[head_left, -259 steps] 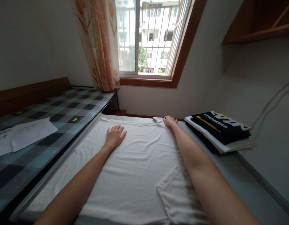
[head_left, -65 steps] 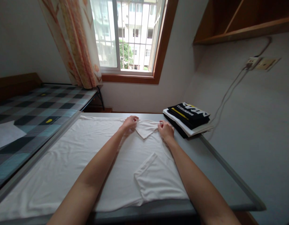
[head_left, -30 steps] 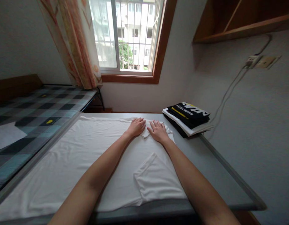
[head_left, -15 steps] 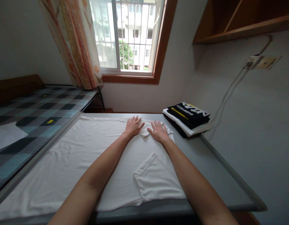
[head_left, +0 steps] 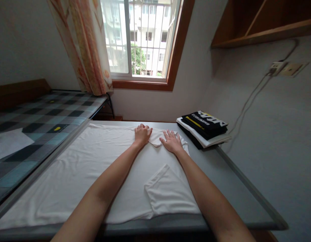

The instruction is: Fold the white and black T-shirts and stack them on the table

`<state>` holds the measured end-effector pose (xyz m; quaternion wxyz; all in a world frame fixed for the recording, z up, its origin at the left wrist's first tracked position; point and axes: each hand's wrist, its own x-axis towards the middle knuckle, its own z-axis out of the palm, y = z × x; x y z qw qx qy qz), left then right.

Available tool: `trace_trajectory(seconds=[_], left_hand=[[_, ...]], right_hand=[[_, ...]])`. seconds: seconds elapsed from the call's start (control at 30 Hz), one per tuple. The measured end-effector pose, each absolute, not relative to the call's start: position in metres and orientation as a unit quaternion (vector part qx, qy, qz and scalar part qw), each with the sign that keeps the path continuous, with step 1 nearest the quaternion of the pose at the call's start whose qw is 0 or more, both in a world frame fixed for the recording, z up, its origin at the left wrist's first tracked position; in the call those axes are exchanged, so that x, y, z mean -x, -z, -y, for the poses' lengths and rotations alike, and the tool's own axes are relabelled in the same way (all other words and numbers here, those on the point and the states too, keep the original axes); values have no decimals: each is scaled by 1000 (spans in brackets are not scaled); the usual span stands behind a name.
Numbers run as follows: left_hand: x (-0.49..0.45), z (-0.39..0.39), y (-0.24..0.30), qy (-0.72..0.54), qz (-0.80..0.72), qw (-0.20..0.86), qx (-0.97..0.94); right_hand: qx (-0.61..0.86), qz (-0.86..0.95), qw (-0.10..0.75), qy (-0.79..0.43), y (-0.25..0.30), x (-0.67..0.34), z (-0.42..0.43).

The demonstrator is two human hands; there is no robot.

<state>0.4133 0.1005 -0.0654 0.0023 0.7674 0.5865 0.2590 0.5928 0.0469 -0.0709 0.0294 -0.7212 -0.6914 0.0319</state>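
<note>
A white T-shirt (head_left: 77,168) lies spread on the grey table (head_left: 228,188), its near sleeve (head_left: 170,195) folded inward over the body. At the shirt's far edge, my left hand (head_left: 142,134) has its fingers curled in and closed on the fabric, beside the far folded sleeve (head_left: 156,138). My right hand (head_left: 172,142) rests flat and open on the shirt, to the right of that sleeve, with fingers spread. The cloth under both palms is hidden.
Folded black and white clothes (head_left: 203,126) are stacked at the table's far right, by the wall. Left of the table is a bed with a checked mattress (head_left: 69,107) and a white paper sheet (head_left: 11,144). A cable (head_left: 246,101) hangs on the right wall.
My left hand's fingers have gone from stretched out flat to curled in on the shirt's far edge. My right hand stays flat. The view has shifted slightly.
</note>
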Motion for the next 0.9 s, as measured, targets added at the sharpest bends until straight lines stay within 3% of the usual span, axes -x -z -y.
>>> trace_trajectory(seconds=[0.17,0.33,0.53,0.73,0.9], left_hand=[[-409,-98,62,-244,-598,27,-763],[-379,-98,58,-207,-518,112,-822],[-295,-71,54,-112,-583,26,-804],[-215,-32,55,-18,-667,18,-744],[-182,-12,63,-21,-700,26,-714]], right_hand=[[723,690,14,-24,72,-592,-48],[724,690,16,-28,71,-593,-49],[725,688,18,-33,69,-592,-48],[722,691,23,-27,70,-593,-49],[720,693,17,-23,70,-594,-51]])
